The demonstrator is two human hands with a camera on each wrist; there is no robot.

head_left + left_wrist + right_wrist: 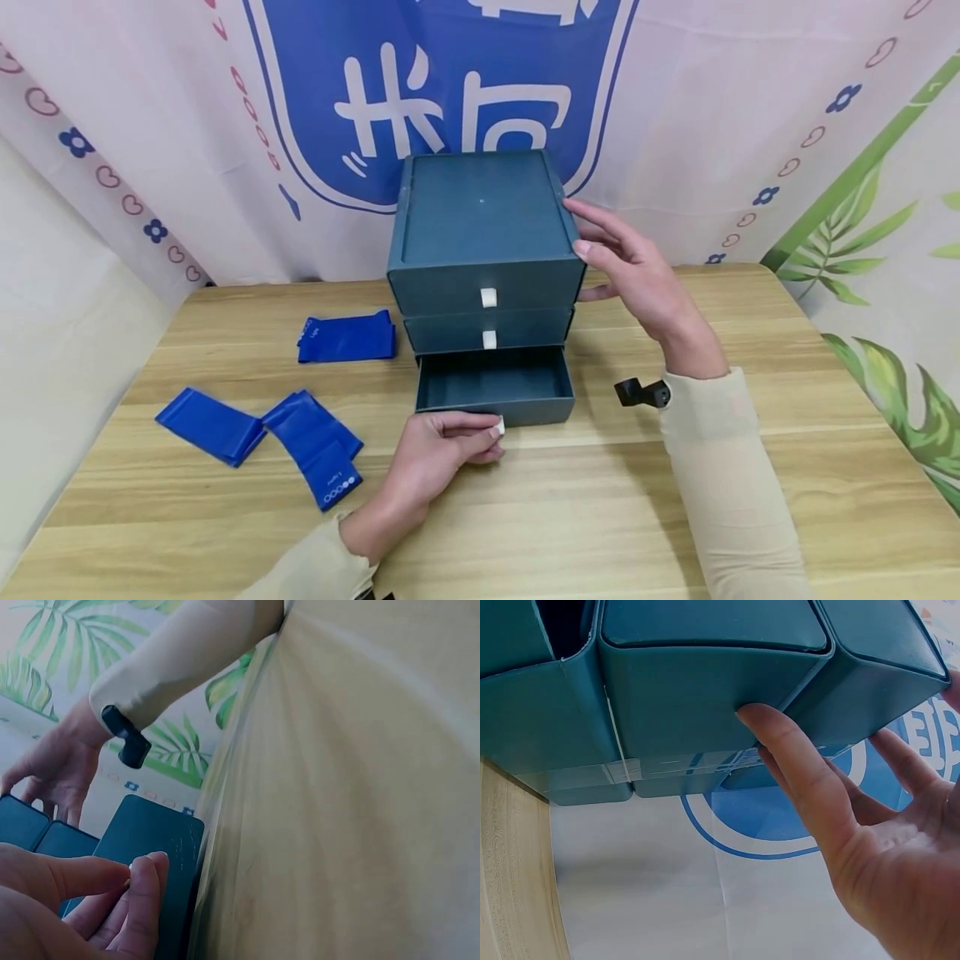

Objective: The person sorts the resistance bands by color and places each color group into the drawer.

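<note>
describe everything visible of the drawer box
The drawer box, dark teal and plastic-looking, stands upright on the table. Its three drawers have white tabs; the upper two look shut, the bottom drawer is pulled out, nothing visible inside. The left hand pinches its tab; the right hand touches the box's side.

Soft shadows lie on the table [540, 533] under bright light — both wrist views look dimmer.

Left fingers [468, 420] partly hide the tab [502, 426] on the bottom drawer [536, 412].
</note>
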